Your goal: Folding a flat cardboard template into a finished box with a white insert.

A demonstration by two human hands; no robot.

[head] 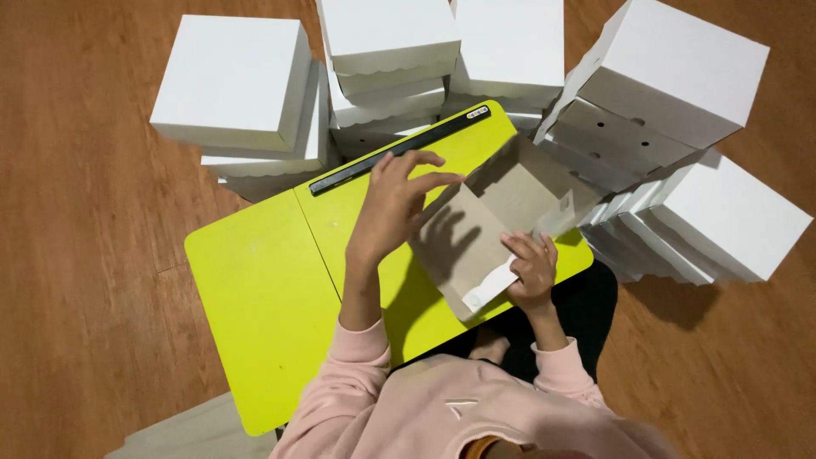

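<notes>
Head view: my left hand (395,200) spreads released against the half-folded cardboard box (497,229) on the yellow table (263,289), steadying a wall, while my right hand (531,270) pinches its front flap (white finished boxes (234,81) stacked around).

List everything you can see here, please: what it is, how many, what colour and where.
Half-folded box: one, brown inside with white flaps, on the table's right part, between the hands.
Table: one, lime green, in the middle, over the wooden floor.
Dark flat bar: one, black, lying across the table's far edge.
Finished boxes: about a dozen or more, white, stacked on the floor behind and to the right of the table; exact count unclear.
Pale board: one, beige, bottom left on the floor.
Pink sleeves: two, bottom centre.
Left hand: open, touching the box's left wall.
Right hand: pressing the box's near white flap.
</notes>
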